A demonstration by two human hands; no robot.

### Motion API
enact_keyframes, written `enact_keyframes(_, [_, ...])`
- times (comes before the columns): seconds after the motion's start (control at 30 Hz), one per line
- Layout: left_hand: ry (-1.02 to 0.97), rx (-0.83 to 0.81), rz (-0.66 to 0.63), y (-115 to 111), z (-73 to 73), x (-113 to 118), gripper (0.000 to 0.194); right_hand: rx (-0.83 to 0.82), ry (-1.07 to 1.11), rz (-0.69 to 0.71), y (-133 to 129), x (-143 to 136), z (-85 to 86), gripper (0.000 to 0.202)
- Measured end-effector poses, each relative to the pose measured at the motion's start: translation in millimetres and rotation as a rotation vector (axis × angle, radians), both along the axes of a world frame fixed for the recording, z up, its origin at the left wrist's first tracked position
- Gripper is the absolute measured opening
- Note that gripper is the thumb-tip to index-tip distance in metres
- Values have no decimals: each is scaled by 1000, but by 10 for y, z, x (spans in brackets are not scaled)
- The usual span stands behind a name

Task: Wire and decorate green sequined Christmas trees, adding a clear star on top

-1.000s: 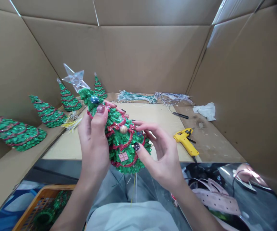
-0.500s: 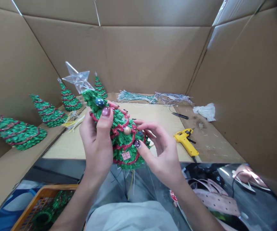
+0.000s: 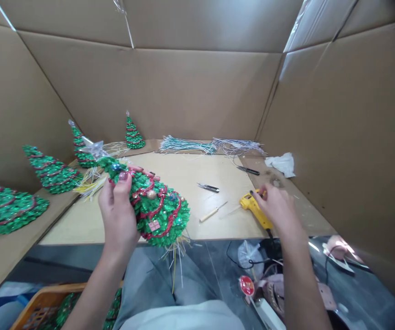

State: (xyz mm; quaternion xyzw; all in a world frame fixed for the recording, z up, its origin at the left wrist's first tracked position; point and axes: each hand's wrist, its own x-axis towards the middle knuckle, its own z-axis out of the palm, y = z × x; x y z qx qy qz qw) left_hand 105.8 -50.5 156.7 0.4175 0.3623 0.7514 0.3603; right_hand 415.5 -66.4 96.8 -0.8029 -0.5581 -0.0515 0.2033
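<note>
A small green Christmas tree point(image 3: 165, 206) with red garland, little ornaments, a pink gift piece and a clear star point(image 3: 94, 149) is tilted to the left in my left hand point(image 3: 120, 206). My thumb lies across its upper part and the fingers wrap behind; loose wires hang from its base. On the right side of the table, my right hand point(image 3: 280, 206) is at a yellow glue gun point(image 3: 257, 213), thumb and fingers closed about its upper part, which they partly hide. A thin translucent glue stick point(image 3: 232, 211) sticks out of the gun's left end.
Several similar trees point(image 3: 53, 176) stand along the left. Wire bundles point(image 3: 187, 145) lie at the back. Two snips point(image 3: 209, 187) and a wooden-handled awl point(image 3: 213, 212) rest on the table; white tissue point(image 3: 282, 164) lies at right. An orange basket point(image 3: 35, 305) stands below left.
My right hand has left the tree and moved right onto the glue gun. The tree, in my left hand, has shifted left and slightly down, uncovering snips and the awl.
</note>
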Motion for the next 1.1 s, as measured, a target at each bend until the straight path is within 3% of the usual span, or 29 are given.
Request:
enact_keyframes(0.17, [18,-143,49,156,-199,-65,24,-156,-70,-155,-274,122,-295,39])
enact_keyframes(0.43, [13,-258,24,361,-485,-128,24,-121,-61,-113,-367,34,-693,42])
enact_keyframes(0.57, [16,-248,33,397,-515,-157,24,130,46,-161,-372,214,-750,50])
enact_keyframes(0.7, [46,-229,57,406,-511,-127,26,446,552,-250,-378,287,-737,54])
enact_keyframes(0.77, [69,-236,80,416,-533,-100,27,470,804,-196,-406,185,-735,56])
enact_keyframes(0.87, [103,-241,86,456,-596,-59,29,330,1042,26,-503,-152,-766,50])
enact_keyframes(0.97, [113,-240,70,517,-661,-28,28,185,1101,204,-631,-590,-829,45])
enact_keyframes(1.1, [73,-272,58,578,-702,3,28,200,1096,243,-709,-1014,-904,41])
